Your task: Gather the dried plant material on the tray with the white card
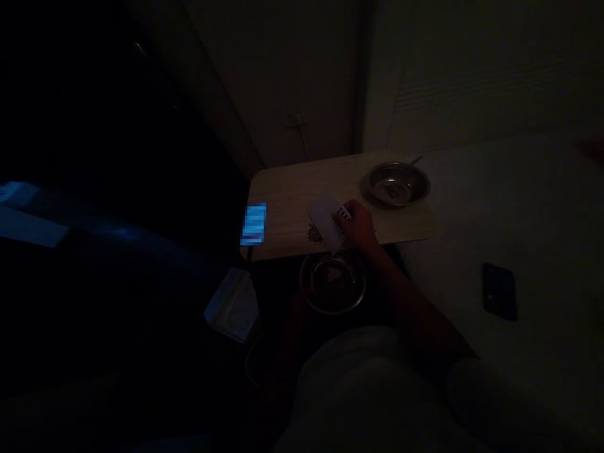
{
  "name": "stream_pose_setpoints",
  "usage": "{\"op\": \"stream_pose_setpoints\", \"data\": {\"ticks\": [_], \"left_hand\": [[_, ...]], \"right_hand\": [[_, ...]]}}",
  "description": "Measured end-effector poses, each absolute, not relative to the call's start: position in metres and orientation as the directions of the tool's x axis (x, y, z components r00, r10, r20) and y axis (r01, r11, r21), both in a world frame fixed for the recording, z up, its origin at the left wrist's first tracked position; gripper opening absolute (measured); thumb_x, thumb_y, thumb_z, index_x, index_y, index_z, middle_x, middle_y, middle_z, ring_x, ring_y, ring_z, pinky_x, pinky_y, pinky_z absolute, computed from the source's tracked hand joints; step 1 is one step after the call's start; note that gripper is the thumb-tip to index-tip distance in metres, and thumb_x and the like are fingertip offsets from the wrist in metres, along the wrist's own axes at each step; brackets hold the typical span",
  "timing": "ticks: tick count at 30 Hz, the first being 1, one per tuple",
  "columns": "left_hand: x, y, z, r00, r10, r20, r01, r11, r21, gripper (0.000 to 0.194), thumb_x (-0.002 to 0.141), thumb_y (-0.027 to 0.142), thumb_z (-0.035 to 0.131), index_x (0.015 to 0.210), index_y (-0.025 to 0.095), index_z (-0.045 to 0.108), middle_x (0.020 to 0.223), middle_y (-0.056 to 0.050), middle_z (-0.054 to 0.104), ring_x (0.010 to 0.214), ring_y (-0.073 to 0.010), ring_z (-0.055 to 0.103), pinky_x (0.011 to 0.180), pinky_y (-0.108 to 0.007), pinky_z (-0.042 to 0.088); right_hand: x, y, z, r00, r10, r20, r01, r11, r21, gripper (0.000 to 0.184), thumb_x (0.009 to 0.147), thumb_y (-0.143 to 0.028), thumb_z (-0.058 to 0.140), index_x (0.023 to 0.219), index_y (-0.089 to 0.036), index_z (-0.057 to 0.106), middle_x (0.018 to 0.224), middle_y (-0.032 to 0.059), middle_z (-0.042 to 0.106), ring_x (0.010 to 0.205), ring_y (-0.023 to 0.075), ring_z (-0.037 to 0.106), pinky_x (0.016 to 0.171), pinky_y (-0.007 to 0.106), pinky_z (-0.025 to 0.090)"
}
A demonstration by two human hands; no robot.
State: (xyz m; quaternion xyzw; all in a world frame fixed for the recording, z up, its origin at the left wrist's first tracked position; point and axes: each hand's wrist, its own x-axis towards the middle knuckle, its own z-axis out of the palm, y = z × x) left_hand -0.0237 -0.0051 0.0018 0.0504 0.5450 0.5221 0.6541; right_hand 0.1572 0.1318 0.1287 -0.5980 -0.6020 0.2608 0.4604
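Observation:
My right hand (359, 225) is closed on a white flat card (325, 217) with a row of dark slots or marks near the gripped end. The card stands tilted on the wooden tabletop (283, 185), beside a small pile of dark grains (314, 233). Just below the table's front edge is a shiny metal bowl (334, 309) with something pale inside. My left hand (302, 301), very dim, grips this bowl's left rim. What the grains are cannot be made out.
A second metal bowl (399, 184) with a utensil handle sticking out stands at the table's back right. A lit screen (253, 224) is at the left end. A dark phone (499, 291) lies on the pale surface at right. A pale packet (233, 305) is lower left.

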Motion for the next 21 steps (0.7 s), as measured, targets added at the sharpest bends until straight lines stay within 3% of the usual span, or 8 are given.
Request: {"op": "stream_pose_setpoints", "data": {"ticks": [9,21], "left_hand": [[-0.029,-0.004,-0.012,-0.232,0.702,-0.673,-0.612,0.432,0.662,0.01,0.055,0.012,0.071,0.059,0.02,0.067,0.068,-0.004,0.073,0.102,-0.0327,0.066,0.098,-0.047,0.046],[-0.028,-0.007,0.005,-0.214,0.721,-0.659,-0.6,0.436,0.671,0.013,0.057,0.006,0.069,0.057,0.019,0.067,0.066,-0.005,0.072,0.1,-0.033,0.066,0.096,-0.046,0.045]], "right_hand": [[0.162,0.141,0.122,0.163,0.953,0.257,0.54,0.132,-0.831,0.015,0.073,-0.032,0.058,0.08,-0.019,0.054,0.073,0.0031,0.062,0.067,0.0178,0.055,0.061,0.029,0.038],[0.155,0.143,0.128,0.147,0.949,0.279,0.503,0.171,-0.847,0.016,0.074,-0.034,0.058,0.077,-0.02,0.052,0.071,0.0012,0.061,0.066,0.0165,0.055,0.06,0.028,0.037]]}}
